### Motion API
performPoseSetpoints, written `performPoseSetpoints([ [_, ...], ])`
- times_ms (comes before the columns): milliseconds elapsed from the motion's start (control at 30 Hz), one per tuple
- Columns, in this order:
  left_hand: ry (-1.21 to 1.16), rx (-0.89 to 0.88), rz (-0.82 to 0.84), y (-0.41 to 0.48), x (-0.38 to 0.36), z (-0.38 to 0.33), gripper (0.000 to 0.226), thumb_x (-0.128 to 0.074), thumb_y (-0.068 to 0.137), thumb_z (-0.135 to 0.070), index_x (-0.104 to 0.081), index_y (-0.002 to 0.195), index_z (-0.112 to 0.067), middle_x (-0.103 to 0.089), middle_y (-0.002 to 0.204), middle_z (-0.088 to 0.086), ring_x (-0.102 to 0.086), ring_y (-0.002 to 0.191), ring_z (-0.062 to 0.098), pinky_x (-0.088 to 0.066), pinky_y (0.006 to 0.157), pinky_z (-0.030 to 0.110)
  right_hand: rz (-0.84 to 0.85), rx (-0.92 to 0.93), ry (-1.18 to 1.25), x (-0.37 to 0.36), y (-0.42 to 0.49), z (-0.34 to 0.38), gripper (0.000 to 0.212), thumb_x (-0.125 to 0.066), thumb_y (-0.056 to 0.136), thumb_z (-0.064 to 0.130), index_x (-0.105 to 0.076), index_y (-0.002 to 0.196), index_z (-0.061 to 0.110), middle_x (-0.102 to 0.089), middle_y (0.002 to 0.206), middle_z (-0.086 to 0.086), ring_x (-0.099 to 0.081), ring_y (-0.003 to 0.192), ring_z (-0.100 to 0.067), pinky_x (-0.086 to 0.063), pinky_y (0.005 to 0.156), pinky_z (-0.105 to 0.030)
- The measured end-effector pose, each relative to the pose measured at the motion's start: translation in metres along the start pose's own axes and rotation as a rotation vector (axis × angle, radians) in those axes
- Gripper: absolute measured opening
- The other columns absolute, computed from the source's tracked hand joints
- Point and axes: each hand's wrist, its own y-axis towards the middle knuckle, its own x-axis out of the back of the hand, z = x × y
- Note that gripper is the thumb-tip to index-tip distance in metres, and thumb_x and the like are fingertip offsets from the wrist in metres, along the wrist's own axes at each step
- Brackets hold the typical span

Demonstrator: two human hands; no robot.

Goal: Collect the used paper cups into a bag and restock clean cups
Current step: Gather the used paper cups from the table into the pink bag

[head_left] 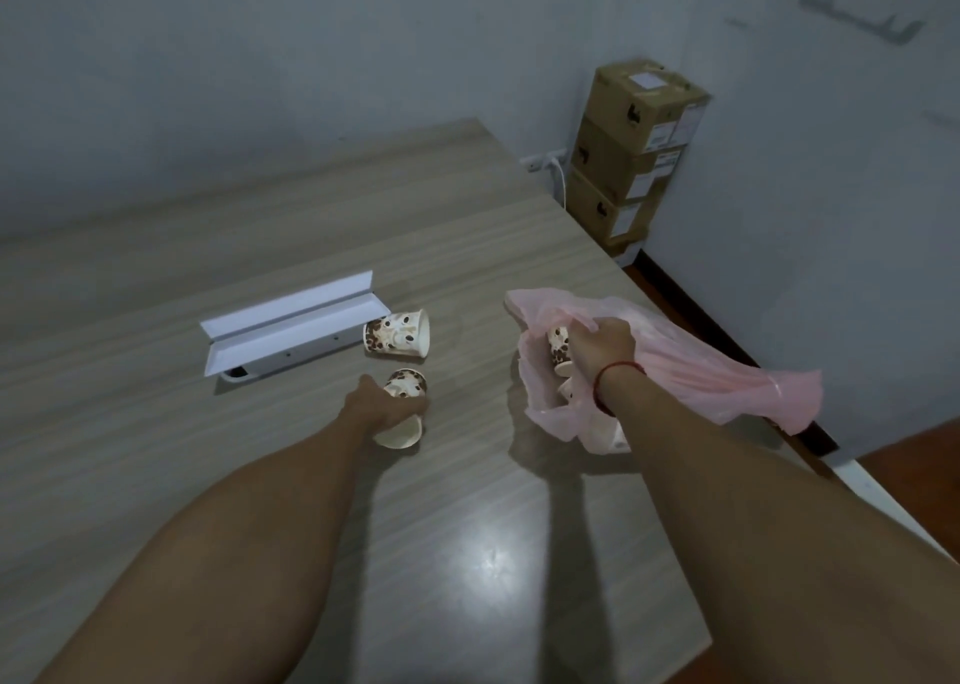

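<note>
Desk (260,267): open box (291,332) lies left of centre. One cup (400,334) on its side touching the box's right end; a second cup (402,408) on its side just in front of it, under the left hand (382,405). Bag (675,366) at right desk edge, cups inside, right hand (602,350) at its mouth. Stacked cartons (631,158) on the floor behind the desk's far right corner.

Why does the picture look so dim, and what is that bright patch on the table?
Head view: dim, bluish room light; the bright patch is overhead light glaring off the glossy table; soft arm shadows fall beside it; the boxes lean from wide-angle distortion, and everything is slightly blurred.
</note>
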Motion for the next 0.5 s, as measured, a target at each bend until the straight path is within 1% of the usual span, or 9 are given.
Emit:
performPoseSetpoints([
  [33, -0.053, -0.025, 0.019, -0.007, 0.000, -0.009, 0.092, -0.078, 0.058, -0.054, -0.047, 0.130, -0.005, -0.059, 0.125, 0.016, -0.060, 0.111, 0.032, -0.052, 0.083, 0.034, -0.006, 0.016, 0.014, 0.004, -0.001, 0.002, 0.035, -0.046, 0.096, 0.021, -0.061, 0.117, -0.003, -0.065, 0.115, -0.019, -0.060, 0.106, -0.033, -0.047, 0.076, -0.026],
  [67, -0.122, -0.060, 0.050, -0.011, 0.001, -0.020, 0.087, -0.076, 0.056, -0.054, -0.053, 0.123, -0.005, -0.063, 0.120, 0.016, -0.064, 0.104, 0.031, -0.056, 0.083, 0.037, -0.006, 0.015, 0.023, 0.008, -0.002, 0.004, 0.034, -0.046, 0.096, 0.020, -0.061, 0.117, -0.003, -0.065, 0.111, -0.019, -0.060, 0.098, -0.031, -0.049, 0.068, -0.019],
  [133, -0.285, -0.141, 0.123, -0.022, 0.003, -0.046, 0.074, -0.077, 0.062, -0.047, -0.056, 0.120, -0.005, -0.064, 0.115, 0.015, -0.067, 0.099, 0.031, -0.060, 0.078, 0.043, -0.019, 0.014, 0.079, 0.019, -0.006, 0.008, 0.033, -0.047, 0.096, 0.018, -0.060, 0.118, -0.003, -0.064, 0.110, -0.019, -0.056, 0.088, -0.026, -0.039, 0.045, -0.014],
  [167, -0.340, -0.169, 0.175, -0.032, 0.004, -0.061, 0.073, -0.077, 0.066, -0.045, -0.053, 0.123, -0.006, -0.062, 0.117, 0.015, -0.066, 0.100, 0.031, -0.060, 0.073, 0.042, -0.024, 0.020, 0.111, 0.024, -0.006, 0.008, 0.033, -0.047, 0.096, 0.017, -0.059, 0.119, -0.004, -0.064, 0.115, -0.020, -0.058, 0.092, -0.028, -0.037, 0.044, -0.014],
  [233, -0.378, -0.250, 0.291, -0.048, 0.003, -0.092, 0.076, -0.079, 0.064, -0.043, -0.053, 0.126, -0.008, -0.061, 0.121, 0.014, -0.065, 0.103, 0.029, -0.059, 0.068, 0.036, -0.041, 0.024, 0.147, 0.036, -0.006, 0.010, 0.035, -0.048, 0.094, 0.017, -0.060, 0.119, -0.004, -0.063, 0.119, -0.021, -0.061, 0.105, -0.033, -0.042, 0.062, -0.015],
  [300, -0.377, -0.309, 0.322, -0.064, -0.003, -0.119, 0.070, -0.082, 0.058, -0.039, -0.061, 0.118, -0.008, -0.066, 0.111, 0.011, -0.067, 0.096, 0.024, -0.059, 0.065, 0.031, -0.068, 0.020, 0.216, 0.052, -0.007, 0.012, 0.034, -0.050, 0.091, 0.017, -0.063, 0.114, -0.005, -0.065, 0.117, -0.021, -0.062, 0.104, -0.030, -0.041, 0.074, -0.025],
  [400, -0.342, -0.357, 0.336, -0.082, -0.020, -0.154, 0.068, -0.087, 0.047, -0.036, -0.070, 0.104, -0.004, -0.070, 0.093, 0.008, -0.068, 0.084, 0.021, -0.060, 0.070, 0.032, -0.095, 0.013, 0.267, 0.078, -0.004, 0.011, 0.035, -0.052, 0.090, 0.018, -0.064, 0.116, -0.002, -0.066, 0.118, -0.017, -0.061, 0.099, -0.026, -0.042, 0.077, -0.026],
  [467, -0.321, -0.370, 0.370, -0.093, -0.034, -0.173, 0.075, -0.090, 0.036, -0.038, -0.071, 0.100, -0.003, -0.073, 0.097, 0.011, -0.071, 0.086, 0.025, -0.060, 0.078, 0.039, -0.118, 0.021, 0.277, 0.095, -0.001, 0.008, 0.033, -0.053, 0.089, 0.019, -0.066, 0.113, 0.000, -0.067, 0.116, -0.016, -0.061, 0.094, -0.026, -0.040, 0.075, -0.025],
  [500, -0.320, -0.377, 0.385, -0.098, -0.043, -0.182, 0.073, -0.090, 0.038, -0.036, -0.071, 0.100, -0.003, -0.073, 0.098, 0.012, -0.072, 0.088, 0.027, -0.060, 0.079, 0.041, -0.129, 0.020, 0.280, 0.104, 0.000, 0.006, 0.032, -0.054, 0.089, 0.019, -0.068, 0.111, 0.001, -0.067, 0.113, -0.016, -0.061, 0.092, -0.026, -0.040, 0.074, -0.025],
])
